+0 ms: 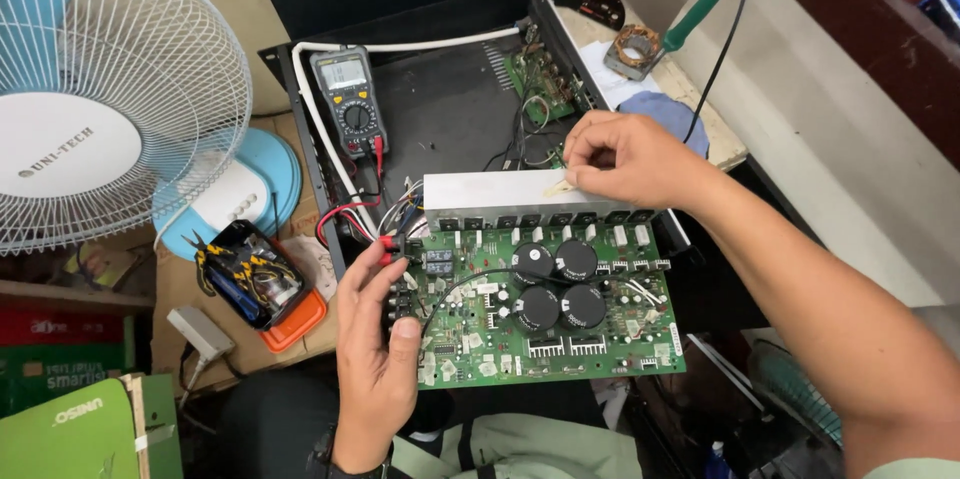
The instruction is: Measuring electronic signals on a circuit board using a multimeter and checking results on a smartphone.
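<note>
1. My left hand (375, 359) grips the flat green circuit board (545, 304) by its left edge, fingers closed.
2. My right hand (625, 159) pinches a thin strip on the board's ribbed metal heat sink (500, 194).

**A crowded repair corner under even light**

A white-caged table fan (95, 89) with blue blades fills the upper left, standing on a pale blue base (262, 179). Beneath it the brown tabletop (185, 284) carries an orange tray of pliers (262, 287) and a small grey adapter (200, 332). Green cartons (70, 424) are stacked at the lower left. A pale concrete ledge (850, 149) runs diagonally along the right, beside a dark red-brown panel (880, 39). The light is soft and flat.
</note>
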